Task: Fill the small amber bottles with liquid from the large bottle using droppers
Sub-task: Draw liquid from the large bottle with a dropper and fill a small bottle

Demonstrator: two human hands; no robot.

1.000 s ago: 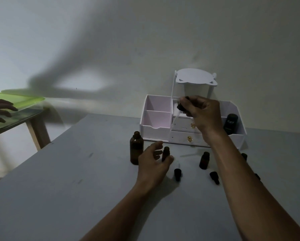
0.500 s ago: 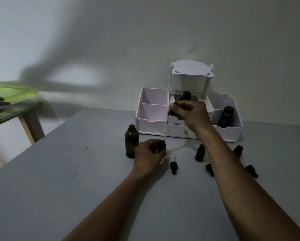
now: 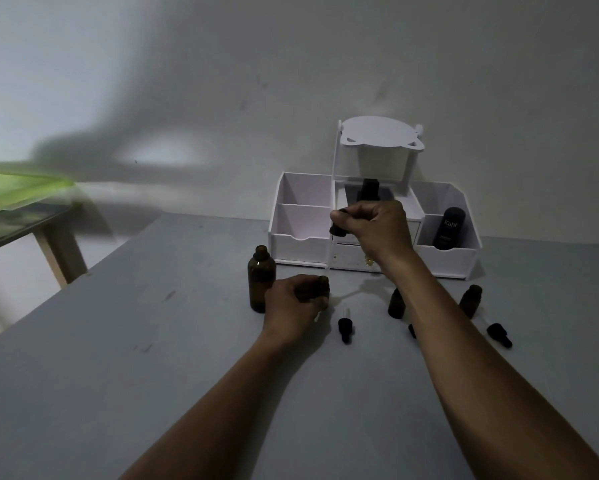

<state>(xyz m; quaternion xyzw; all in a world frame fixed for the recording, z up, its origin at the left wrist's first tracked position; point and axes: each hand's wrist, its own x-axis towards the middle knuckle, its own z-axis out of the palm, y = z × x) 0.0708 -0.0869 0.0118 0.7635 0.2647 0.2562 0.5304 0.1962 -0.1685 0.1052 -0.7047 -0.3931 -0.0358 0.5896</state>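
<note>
The large amber bottle stands uncapped on the grey table. Just right of it, my left hand wraps a small amber bottle; only its neck shows. My right hand pinches the black bulb of a dropper, whose glass tube points down to that bottle's mouth. Two more small amber bottles stand to the right. Black dropper caps lie on the table in front of them; a third is mostly hidden by my right forearm.
A white desk organiser with compartments and drawers stands at the back against the wall. It holds a black Kahf bottle at the right and a dark bottle in the middle. A green-topped side table is at the left.
My right hand has come down with the dropper until its tip is at the small bottle. My left hand has closed around that bottle. The view has shifted slightly.
</note>
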